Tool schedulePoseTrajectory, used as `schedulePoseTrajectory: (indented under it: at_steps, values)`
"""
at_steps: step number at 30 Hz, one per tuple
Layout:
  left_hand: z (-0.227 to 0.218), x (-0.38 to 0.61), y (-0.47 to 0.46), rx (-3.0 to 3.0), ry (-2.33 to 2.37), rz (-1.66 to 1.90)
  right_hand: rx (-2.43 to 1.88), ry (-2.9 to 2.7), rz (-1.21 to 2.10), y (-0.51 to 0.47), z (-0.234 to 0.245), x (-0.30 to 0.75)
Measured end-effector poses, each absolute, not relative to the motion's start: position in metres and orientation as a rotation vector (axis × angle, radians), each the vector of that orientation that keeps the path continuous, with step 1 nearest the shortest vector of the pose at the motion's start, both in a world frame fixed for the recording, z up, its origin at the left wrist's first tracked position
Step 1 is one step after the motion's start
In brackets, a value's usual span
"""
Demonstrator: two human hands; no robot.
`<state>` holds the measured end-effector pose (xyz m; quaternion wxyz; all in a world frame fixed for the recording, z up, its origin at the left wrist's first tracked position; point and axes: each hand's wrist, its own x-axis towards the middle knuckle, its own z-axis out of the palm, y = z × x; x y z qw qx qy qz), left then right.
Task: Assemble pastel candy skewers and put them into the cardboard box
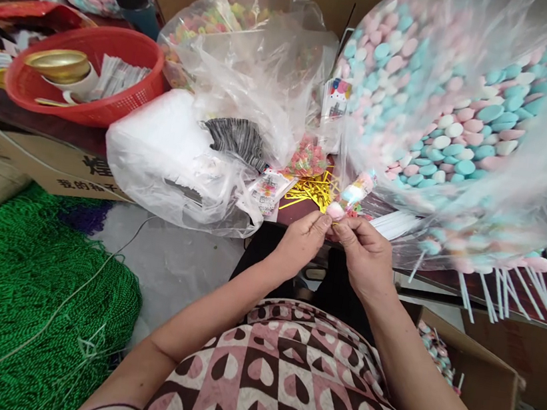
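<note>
Near the table's front edge, my left hand (pixel 304 237) and my right hand (pixel 367 247) meet, fingers pinched together. Between them they grip the lower end of a marshmallow skewer (pixel 354 194) in a clear printed wrapper, tilted up to the right. A thin gold strip shows at the fingertips, mostly hidden. Just beyond my left hand lies a pile of gold twist ties (pixel 305 190). White sticks (pixel 396 224) lie to the right of my right hand. Behind the skewer, a small bag of gummy candies (pixel 307 157) rests on the table.
A large clear bag of pink, white and blue marshmallows (pixel 478 141) fills the right. Finished-looking marshmallow sticks (pixel 504 289) overhang the edge below it. Left stand a white plastic bag (pixel 160 143) and a red basket (pixel 136 96). Green cords (pixel 38 308) and an open carton (pixel 478 373) flank me.
</note>
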<state>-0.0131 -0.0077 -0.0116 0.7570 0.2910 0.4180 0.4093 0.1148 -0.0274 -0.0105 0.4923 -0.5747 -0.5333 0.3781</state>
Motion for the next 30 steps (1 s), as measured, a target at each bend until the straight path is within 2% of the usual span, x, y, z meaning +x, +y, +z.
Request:
schedulePoseTrajectory:
  at_steps: [2,9,13,24,30]
  values:
    - [-0.012,-0.012,-0.01,0.623,0.788,0.881,-1.428,-1.41,0.791,-0.029,-0.008,0.116]
    - [-0.01,-0.012,-0.01,0.475,0.692,0.785,-1.377,-1.934,-0.009,-0.031,-0.005,0.118]
    - [-0.008,-0.015,-0.007,0.456,0.686,0.733,-1.275,-2.16,-0.272,-0.027,-0.003,0.127]
    - [0.002,-0.004,-0.009,0.432,0.705,0.728,-1.274,-2.313,-0.463,-0.019,0.011,0.143]
    - [-0.002,0.0,-0.015,0.683,0.748,0.832,-1.303,-2.344,-0.443,-0.019,0.018,0.142]
